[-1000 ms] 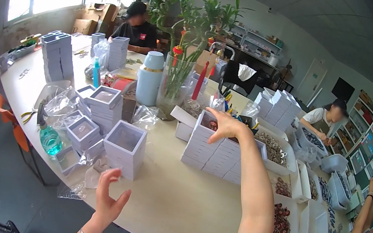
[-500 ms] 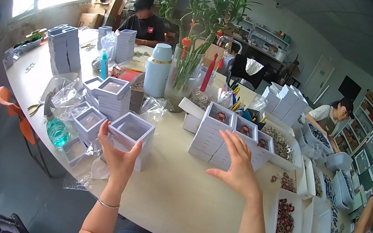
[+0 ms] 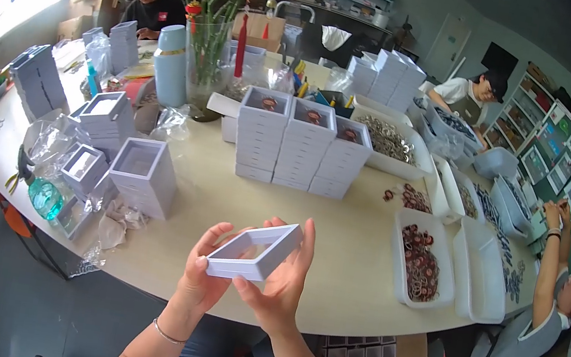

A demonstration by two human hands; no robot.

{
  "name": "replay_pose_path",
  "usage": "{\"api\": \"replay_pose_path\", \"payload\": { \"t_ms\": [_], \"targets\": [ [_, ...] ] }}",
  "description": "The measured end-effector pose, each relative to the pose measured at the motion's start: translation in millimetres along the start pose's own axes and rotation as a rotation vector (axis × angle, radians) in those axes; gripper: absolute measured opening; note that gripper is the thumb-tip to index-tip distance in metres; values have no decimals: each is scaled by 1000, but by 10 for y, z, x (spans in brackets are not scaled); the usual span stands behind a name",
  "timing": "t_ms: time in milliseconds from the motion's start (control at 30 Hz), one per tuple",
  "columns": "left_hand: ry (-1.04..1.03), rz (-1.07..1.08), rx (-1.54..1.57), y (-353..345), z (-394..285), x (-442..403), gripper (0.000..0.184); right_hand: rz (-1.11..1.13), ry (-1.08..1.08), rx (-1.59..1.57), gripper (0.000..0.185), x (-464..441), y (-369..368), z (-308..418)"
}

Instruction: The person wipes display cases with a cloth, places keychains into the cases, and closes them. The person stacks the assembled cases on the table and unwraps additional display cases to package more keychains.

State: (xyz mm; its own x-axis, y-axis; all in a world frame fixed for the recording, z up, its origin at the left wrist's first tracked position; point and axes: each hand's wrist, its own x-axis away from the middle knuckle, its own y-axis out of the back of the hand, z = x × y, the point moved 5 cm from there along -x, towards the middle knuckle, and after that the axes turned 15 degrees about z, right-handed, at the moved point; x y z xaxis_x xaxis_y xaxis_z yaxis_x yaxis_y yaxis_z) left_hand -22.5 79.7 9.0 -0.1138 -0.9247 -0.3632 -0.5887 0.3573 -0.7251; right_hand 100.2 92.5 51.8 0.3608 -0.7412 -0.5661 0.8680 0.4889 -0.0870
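Note:
Both of my hands hold a white square display box [image 3: 271,260] with a clear window, tilted above the table's front edge. My left hand [image 3: 200,281] grips its left side, fingers curled behind and thumb at the near corner. Around the right side, my right hand [image 3: 284,290] has its thumb at the lower edge and fingers behind. Left of my hands stands a stack of similar white boxes [image 3: 144,186] with a windowed one on top. Beyond them are three adjoining stacks of white boxes [image 3: 279,148]; reddish-brown figures show in the top boxes.
A white bin [image 3: 400,268] of reddish-brown trinkets with rings stands right, beside another white bin [image 3: 483,277]. A spray bottle [image 3: 45,199] and plastic wrap lie left. A blue flask [image 3: 170,70] and plant vase [image 3: 204,65] stand behind. Co-workers sit at the far left and right.
My hands, apart and empty by the box stacks before, have come together and now hold a display box nearer to me. The view has shifted right and down.

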Motion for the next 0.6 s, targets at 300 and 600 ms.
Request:
{"api": "replay_pose_path", "payload": {
  "t_ms": [300,600],
  "targets": [
    [380,130,-175,-180,343,118,99,-27,19,943,119,391,224,253],
    [495,249,-179,-142,390,91,112,259,-118,555,106,497,306,231]
  ]
}}
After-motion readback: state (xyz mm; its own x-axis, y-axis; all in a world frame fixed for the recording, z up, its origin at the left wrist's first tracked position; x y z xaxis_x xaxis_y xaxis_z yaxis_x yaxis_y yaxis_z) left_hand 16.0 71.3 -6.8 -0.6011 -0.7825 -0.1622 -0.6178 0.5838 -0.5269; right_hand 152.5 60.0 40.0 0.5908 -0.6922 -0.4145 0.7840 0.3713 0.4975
